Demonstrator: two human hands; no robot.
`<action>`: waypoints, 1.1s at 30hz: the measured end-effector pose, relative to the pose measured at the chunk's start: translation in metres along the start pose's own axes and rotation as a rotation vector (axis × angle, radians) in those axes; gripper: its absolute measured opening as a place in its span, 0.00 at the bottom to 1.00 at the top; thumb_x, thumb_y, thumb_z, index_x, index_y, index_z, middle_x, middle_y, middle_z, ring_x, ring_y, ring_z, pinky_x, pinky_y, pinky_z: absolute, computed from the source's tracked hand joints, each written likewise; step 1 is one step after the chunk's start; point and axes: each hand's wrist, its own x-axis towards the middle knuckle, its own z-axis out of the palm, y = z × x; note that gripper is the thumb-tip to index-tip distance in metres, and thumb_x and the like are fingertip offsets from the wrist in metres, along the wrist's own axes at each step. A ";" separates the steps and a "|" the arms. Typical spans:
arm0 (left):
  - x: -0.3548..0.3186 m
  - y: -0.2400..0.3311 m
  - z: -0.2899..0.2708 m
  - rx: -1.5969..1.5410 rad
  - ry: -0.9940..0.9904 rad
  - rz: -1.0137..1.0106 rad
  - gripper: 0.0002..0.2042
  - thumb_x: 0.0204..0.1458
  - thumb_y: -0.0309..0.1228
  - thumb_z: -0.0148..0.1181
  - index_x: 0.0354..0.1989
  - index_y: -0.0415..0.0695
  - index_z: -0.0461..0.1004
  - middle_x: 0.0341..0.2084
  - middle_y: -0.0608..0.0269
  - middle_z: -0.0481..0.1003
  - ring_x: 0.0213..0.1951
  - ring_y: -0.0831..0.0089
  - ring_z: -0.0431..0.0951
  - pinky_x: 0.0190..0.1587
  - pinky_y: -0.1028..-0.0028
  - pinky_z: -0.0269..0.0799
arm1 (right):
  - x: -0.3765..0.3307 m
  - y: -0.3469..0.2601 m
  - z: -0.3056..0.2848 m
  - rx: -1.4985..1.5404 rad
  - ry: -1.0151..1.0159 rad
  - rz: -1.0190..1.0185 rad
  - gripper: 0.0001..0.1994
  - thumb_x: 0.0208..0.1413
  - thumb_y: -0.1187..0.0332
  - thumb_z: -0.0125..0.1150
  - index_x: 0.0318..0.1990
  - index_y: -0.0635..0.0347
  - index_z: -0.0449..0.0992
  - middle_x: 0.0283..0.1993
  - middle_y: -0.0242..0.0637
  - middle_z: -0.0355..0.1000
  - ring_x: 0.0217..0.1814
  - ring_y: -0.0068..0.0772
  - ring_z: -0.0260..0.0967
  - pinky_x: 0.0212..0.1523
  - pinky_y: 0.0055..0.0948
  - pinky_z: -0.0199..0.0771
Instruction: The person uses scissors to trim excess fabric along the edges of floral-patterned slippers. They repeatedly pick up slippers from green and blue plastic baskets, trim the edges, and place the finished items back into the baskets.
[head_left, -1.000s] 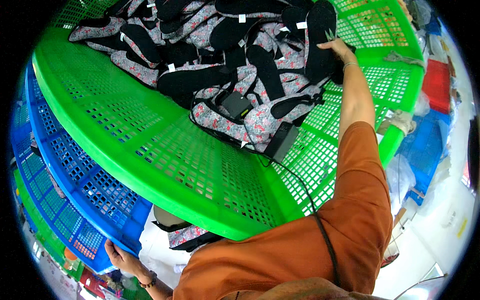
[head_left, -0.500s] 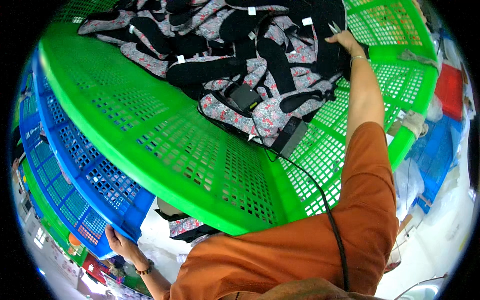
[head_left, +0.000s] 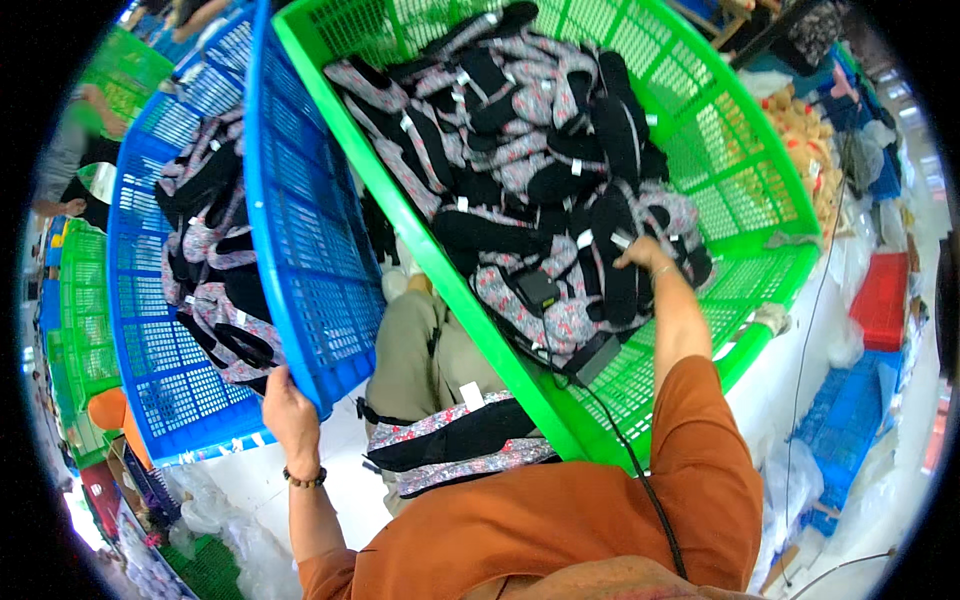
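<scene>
My left hand (head_left: 291, 412) is closed on the near rim of a blue plastic basket (head_left: 325, 340) on the left. Floral and black padded fabric pieces (head_left: 235, 265) lie heaped inside it. My right hand (head_left: 648, 256) reaches into a large green basket (head_left: 400, 225), over a heap of similar pieces (head_left: 520, 150) with white tags. Small metal snips (head_left: 620, 240) poke out from its fingers, their handles hidden in the grip. Two black boxes (head_left: 537, 288) on a black cord rest on the heap near that hand. Another floral and black piece (head_left: 460, 440) lies across my lap.
Plush toys (head_left: 805, 150) are piled beyond the green basket at the right. A red crate (head_left: 882, 300) and a blue crate (head_left: 845, 425) stand farther right, among clear plastic bags. Another person's arm (head_left: 100, 105) shows at the far left, near more green baskets (head_left: 85, 310).
The view has shifted, so the blue basket's inside and my lap now show. My right hand has come nearer, over the heap's near right part. My left hand still grips the blue rim.
</scene>
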 end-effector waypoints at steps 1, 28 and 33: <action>0.000 0.004 -0.002 0.018 0.007 0.004 0.08 0.49 0.20 0.45 0.34 0.40 0.71 0.26 0.49 0.72 0.30 0.52 0.74 0.32 0.65 0.67 | 0.000 -0.010 0.002 0.048 -0.060 0.027 0.32 0.21 0.57 0.78 0.38 0.67 0.77 0.42 0.49 0.74 0.43 0.41 0.72 0.47 0.34 0.69; -0.087 -0.012 -0.073 -1.258 -0.111 -0.086 0.14 0.59 0.38 0.47 0.44 0.40 0.72 0.31 0.66 0.73 0.34 0.80 0.73 0.33 0.82 0.67 | -0.505 -0.278 -0.137 -0.602 0.321 -1.353 0.23 0.27 0.52 0.72 0.20 0.65 0.75 0.38 0.44 0.63 0.39 0.46 0.65 0.36 0.39 0.69; -0.108 -0.032 -0.097 -1.464 -0.298 0.014 0.24 0.60 0.48 0.40 0.46 0.38 0.71 0.38 0.60 0.74 0.41 0.73 0.73 0.46 0.75 0.66 | -0.526 -0.308 -0.059 -0.771 -0.007 -1.398 0.22 0.29 0.48 0.69 0.24 0.61 0.79 0.40 0.46 0.64 0.42 0.48 0.64 0.36 0.40 0.70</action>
